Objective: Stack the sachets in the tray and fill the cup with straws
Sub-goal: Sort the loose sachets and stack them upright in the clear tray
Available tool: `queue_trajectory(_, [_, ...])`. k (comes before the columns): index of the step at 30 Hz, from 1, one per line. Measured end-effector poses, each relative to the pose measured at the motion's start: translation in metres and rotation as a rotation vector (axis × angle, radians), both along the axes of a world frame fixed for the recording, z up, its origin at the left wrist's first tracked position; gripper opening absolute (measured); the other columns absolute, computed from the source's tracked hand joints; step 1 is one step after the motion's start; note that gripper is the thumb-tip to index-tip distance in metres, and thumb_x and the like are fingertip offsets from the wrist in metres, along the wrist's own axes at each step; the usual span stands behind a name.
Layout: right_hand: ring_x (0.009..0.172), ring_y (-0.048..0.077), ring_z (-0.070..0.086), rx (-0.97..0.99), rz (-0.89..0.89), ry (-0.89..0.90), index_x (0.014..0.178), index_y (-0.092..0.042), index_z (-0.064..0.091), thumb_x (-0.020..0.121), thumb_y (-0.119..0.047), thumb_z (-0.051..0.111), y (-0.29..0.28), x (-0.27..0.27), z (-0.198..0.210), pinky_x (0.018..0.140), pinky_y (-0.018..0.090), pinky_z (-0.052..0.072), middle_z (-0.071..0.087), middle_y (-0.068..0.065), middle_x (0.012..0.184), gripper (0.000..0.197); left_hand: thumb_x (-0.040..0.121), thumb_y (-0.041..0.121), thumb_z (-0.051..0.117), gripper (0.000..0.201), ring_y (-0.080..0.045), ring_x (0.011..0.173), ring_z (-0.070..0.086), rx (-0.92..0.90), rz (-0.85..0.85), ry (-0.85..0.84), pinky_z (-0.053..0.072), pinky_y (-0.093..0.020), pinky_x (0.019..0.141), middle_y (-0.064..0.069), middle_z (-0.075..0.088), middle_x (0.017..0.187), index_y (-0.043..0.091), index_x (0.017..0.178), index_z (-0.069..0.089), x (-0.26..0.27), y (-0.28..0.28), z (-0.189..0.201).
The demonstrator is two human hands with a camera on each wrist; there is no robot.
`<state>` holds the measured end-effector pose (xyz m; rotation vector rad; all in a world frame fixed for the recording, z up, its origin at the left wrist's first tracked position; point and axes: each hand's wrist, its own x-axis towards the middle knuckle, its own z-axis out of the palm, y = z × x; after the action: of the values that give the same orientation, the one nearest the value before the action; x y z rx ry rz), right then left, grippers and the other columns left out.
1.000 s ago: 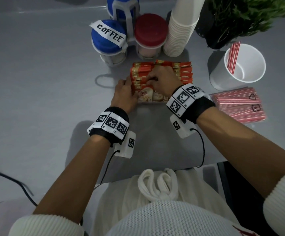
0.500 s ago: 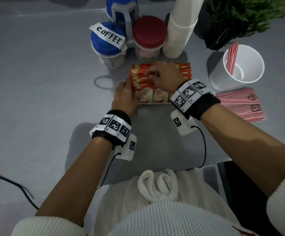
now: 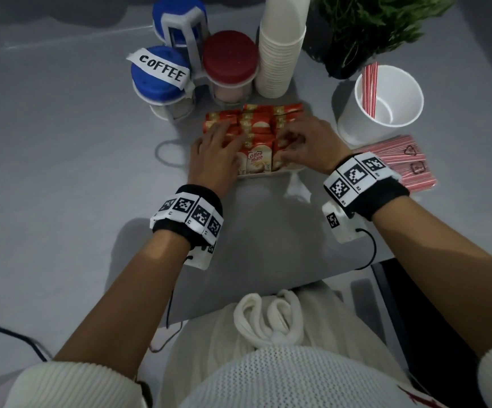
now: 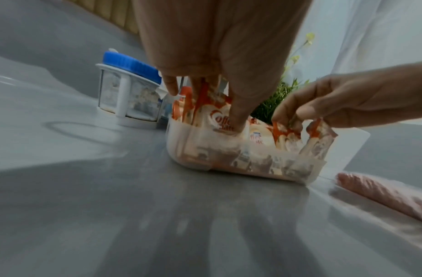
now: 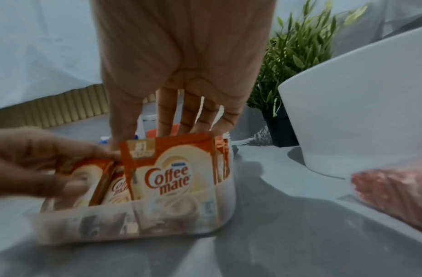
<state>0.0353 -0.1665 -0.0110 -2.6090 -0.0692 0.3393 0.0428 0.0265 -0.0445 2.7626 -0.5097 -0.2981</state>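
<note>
Orange Coffee mate sachets stand in rows in a translucent tray at the table's centre. My left hand holds the left rows, fingers behind them and thumb against a front sachet. At the right row, my right hand pinches the sachet tops, with its fingers behind the front sachet. A white cup to the right of the tray has a few red-striped straws in it. A wrapped pack of straws lies in front of the cup.
Behind the tray stand blue-lidded jars, one labelled COFFEE, a red-lidded jar and a tall stack of white cups. A potted plant sits at the back right. The table's near edge is close to my body.
My right hand has moved from the left-middle sachets to the right row. My left hand has slid from the tray's left edge up onto the left rows.
</note>
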Motion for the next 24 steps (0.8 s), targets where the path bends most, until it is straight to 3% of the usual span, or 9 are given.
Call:
queue_trajectory(3, [0.108,0.022,0.049,0.039,-0.006,-0.032,0.104,-0.005,0.064,0.066,-0.03,0.079,-0.005,-0.002,0.0,0.086,0.02,0.032,0.053,0.012,0.122,0.048,0.094,0.018,0.046,0.054,-0.023,0.146,0.011,0.001,-0.018,0.022,0.014,-0.042,0.114,-0.005,0.014,0.157,0.027,0.144,0.029,-0.004,0.001,-0.006])
queue_trajectory(6, [0.114,0.028,0.046,-0.006,0.059,0.001,0.095,-0.011,0.066,0.057,-0.045,0.074,-0.013,-0.006,-0.005,0.096,0.036,0.039,0.05,0.011,0.123,0.052,0.094,0.017,0.047,0.055,-0.024,0.146,0.011,-0.007,-0.022,0.025,0.015,-0.042,0.115,-0.006,0.013,0.157,0.026,0.145,0.028,-0.004,0.002,-0.008])
queue_trajectory(8, [0.112,0.031,0.045,-0.102,0.085,0.039,0.096,-0.012,0.069,0.066,-0.034,0.076,-0.015,-0.012,-0.008,0.095,0.047,0.041,0.051,0.013,0.119,0.038,0.094,0.017,0.048,0.055,-0.024,0.146,0.011,-0.015,-0.023,0.024,0.015,-0.042,0.115,-0.006,0.014,0.157,0.025,0.145,0.03,-0.004,0.002,-0.008])
queue_trajectory(11, [0.11,0.034,0.046,-0.176,0.05,-0.037,0.096,-0.006,0.071,0.076,-0.016,0.07,-0.012,-0.015,-0.015,0.093,0.048,0.042,0.052,0.018,0.117,0.022,0.092,0.016,0.051,0.056,-0.024,0.146,0.012,-0.033,-0.018,0.026,0.017,-0.042,0.115,-0.007,0.015,0.157,0.024,0.144,0.031,-0.003,0.0,-0.009])
queue_trajectory(15, [0.12,0.032,0.04,-0.243,-0.024,-0.018,0.113,-0.006,0.064,0.083,-0.013,0.061,-0.002,-0.003,-0.016,0.099,0.041,0.036,0.046,0.015,0.129,0.031,0.092,0.016,0.052,0.057,-0.024,0.146,0.011,-0.006,-0.025,0.029,0.017,-0.043,0.115,-0.007,0.014,0.157,0.024,0.144,0.031,-0.003,0.001,-0.009])
queue_trajectory(20, [0.122,0.035,0.036,-0.312,-0.114,-0.035,0.133,-0.01,0.037,0.079,-0.01,0.063,0.005,0.002,-0.017,0.098,0.047,0.037,0.031,0.015,0.14,0.059,0.092,0.017,0.051,0.058,-0.024,0.146,0.011,0.01,-0.031,0.024,0.016,-0.044,0.115,-0.007,0.013,0.157,0.023,0.145,0.028,-0.003,0.0,-0.007])
queue_trajectory(24, [0.135,0.036,0.029,-0.421,-0.033,-0.087,0.146,-0.009,0.022,0.086,-0.009,0.054,0.012,-0.012,-0.034,0.1,0.052,0.034,0.022,0.012,0.153,0.067,0.094,0.02,0.047,0.062,-0.024,0.147,0.005,0.052,-0.033,0.019,0.012,-0.046,0.117,-0.006,0.007,0.158,0.024,0.148,0.017,-0.003,0.001,-0.01])
